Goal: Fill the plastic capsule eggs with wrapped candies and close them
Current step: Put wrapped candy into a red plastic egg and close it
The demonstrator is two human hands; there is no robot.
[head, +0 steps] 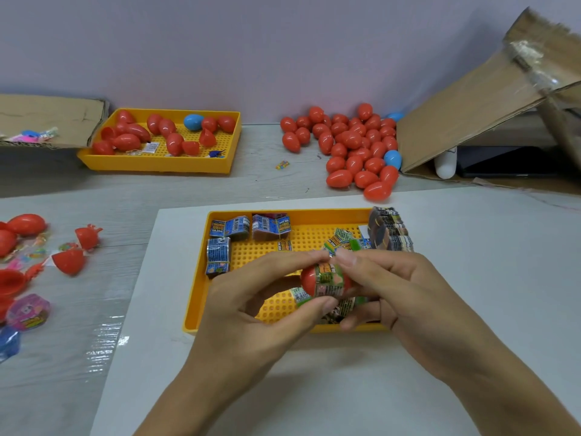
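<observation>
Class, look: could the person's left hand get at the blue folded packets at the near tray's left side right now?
Probably not yet: the path is open, but the left hand pinches the red egg shared with the right hand.

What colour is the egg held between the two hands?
Red egg, with a printed green label wrapped around it; head view.

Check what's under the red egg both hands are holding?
Under the red egg, wrapped by a printed label, lies the yellow tray with loose label strips. Left hand and right hand cover the rest.

Glossy plastic eggs (352, 146); perforated plastic tray (195, 309); rough cardboard flap (471, 121); label (328, 281) probably paper.
</observation>
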